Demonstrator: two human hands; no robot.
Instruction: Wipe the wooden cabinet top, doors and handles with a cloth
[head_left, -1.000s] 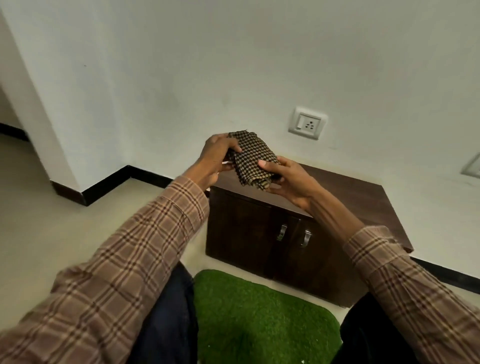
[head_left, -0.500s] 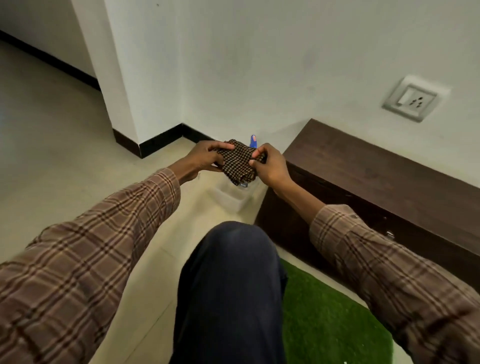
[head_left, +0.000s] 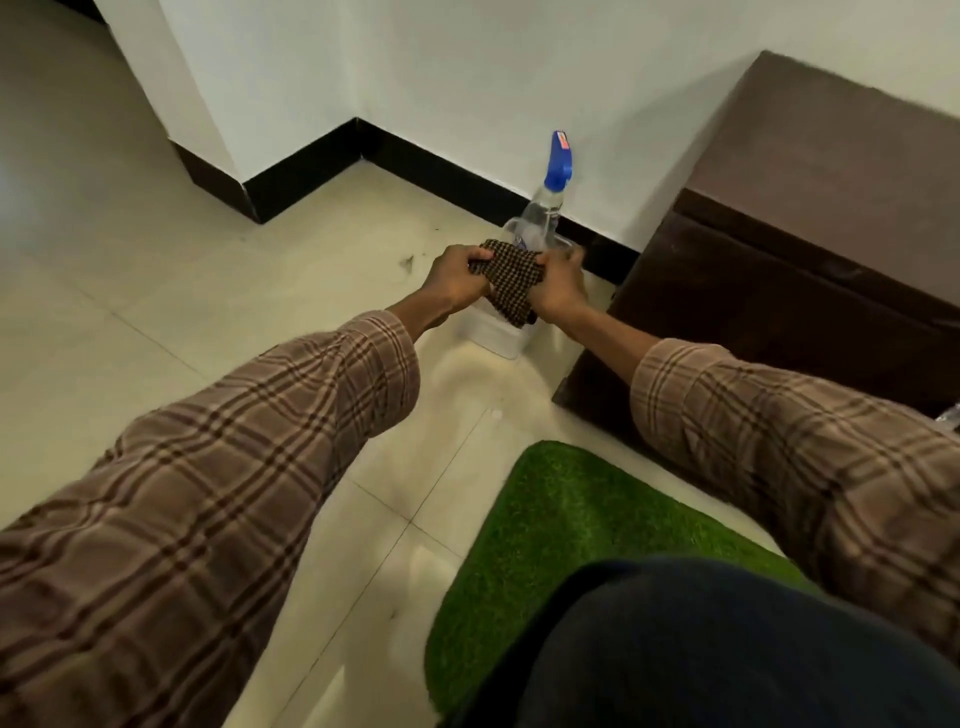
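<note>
Near the centre of the frame, slightly above the middle: a checked cloth (head_left: 508, 280), bunched and held between two hands over a white tub (head_left: 497, 338) on the floor. Left hand (head_left: 456, 280) gripping the cloth's left end, fingers (head_left: 480, 255) curled tightly round the fabric. Right hand (head_left: 558, 286) gripping the right end, fingers likewise clamped on the cloth, knuckles toward the wall. A loose fold of cloth hanging down between the hands toward the tub's rim.

Just behind the hands, upright against the black skirting: a clear spray bottle (head_left: 543, 218) with a blue trigger head, apparently standing in the tub, though the base hidden by the cloth and hands.

Right side of the frame: a dark wooden cabinet (head_left: 779, 291), its top running to the upper right corner, its front face in shadow below. Cloth well apart from the cabinet's top, near its left end but not touching it. Handles not visible from here.

Lower centre and right: a green grass-like mat (head_left: 561, 530) lying on the pale tiled floor (head_left: 156, 291) in front of the cabinet, partly covered by a knee in dark trousers (head_left: 727, 649). Both forearms in brown plaid sleeves (head_left: 208, 493) reaching in from the lower corners. White wall across the top, with a corner jutting out at upper left.
</note>
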